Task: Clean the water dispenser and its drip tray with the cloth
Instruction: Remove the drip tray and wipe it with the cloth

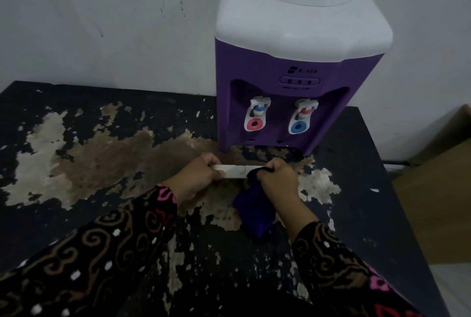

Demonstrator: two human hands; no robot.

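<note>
A purple water dispenser with a white top stands at the back of the table, against the wall. It has two white taps, one with a red ring and one with a blue ring. In front of it my left hand grips the left end of the white drip tray, held just above the table. My right hand grips a dark blue cloth against the tray's right end. Most of the cloth hangs below that hand.
The black table has large worn patches where brown and pale wood shows. A white wall rises behind. To the right, past the table's edge, stand brown cardboard boxes.
</note>
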